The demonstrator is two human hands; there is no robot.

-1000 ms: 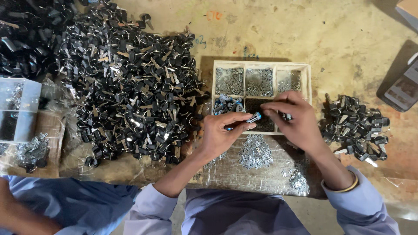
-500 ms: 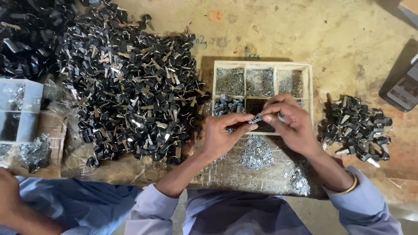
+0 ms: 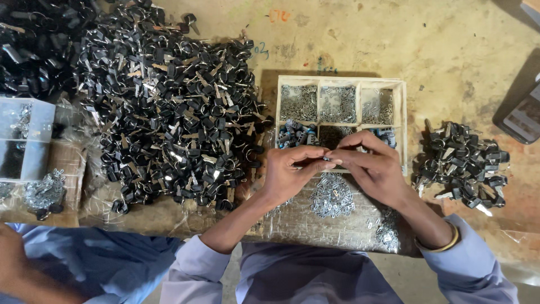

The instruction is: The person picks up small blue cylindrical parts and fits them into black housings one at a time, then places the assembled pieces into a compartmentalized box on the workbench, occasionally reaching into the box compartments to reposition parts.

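While your left hand (image 3: pixel 289 171) and right hand (image 3: pixel 374 166) pinch shut on one small metal part (image 3: pixel 327 160) at frame centre, below the wooden tray (image 3: pixel 400 107), you seem mid-assembly; steady alignment comes next.

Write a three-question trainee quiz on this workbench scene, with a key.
1. True or false: the large pile of black keys lies on the same side of the wooden compartment tray as the left hand.
2. Multiple choice: what lies on the plastic sheet just below the hands? A) a small heap of silver metal parts B) a screwdriver C) a roll of tape
3. Fill in: the right hand wears a gold-coloured ____ at the wrist.

Key
1. True; the small pile of black keys lies on the other side.
2. A
3. bangle
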